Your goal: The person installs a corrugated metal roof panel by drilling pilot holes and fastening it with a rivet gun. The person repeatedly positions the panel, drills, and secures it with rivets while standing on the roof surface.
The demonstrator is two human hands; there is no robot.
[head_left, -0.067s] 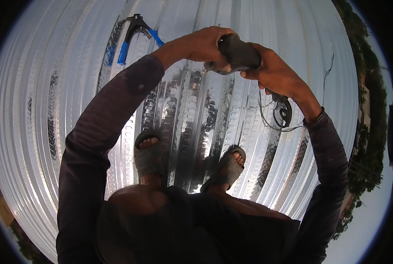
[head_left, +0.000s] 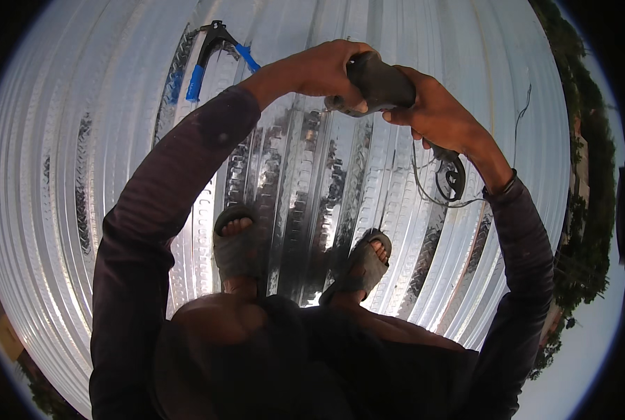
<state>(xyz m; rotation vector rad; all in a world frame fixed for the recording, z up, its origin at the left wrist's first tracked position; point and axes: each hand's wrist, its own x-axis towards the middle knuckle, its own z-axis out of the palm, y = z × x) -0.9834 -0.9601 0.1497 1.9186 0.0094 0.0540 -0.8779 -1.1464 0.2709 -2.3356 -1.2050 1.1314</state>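
Observation:
Both my hands hold a dark, rounded black piece (head_left: 384, 80) out in front of me, above the ribbed metal sheet; its exact kind cannot be made out. My left hand (head_left: 330, 68) is closed around its left end, fingers curled underneath. From the other side, my right hand (head_left: 438, 112) grips its right end with the thumb below. Under the right hand hangs a black loop-shaped part (head_left: 451, 178), with a thin wire (head_left: 424, 192) curving beside it toward the wrist. Whether the loop joins the held piece is hidden by the palm.
Shiny ribbed metal sheets (head_left: 130, 182) spread beneath me, and my sandalled feet (head_left: 237, 245) stand on them. A black tool with blue grips (head_left: 195, 80) lies at the far left, beyond my left forearm. Another thin wire (head_left: 523, 105) lies far right. Trees (head_left: 585, 259) border the right edge.

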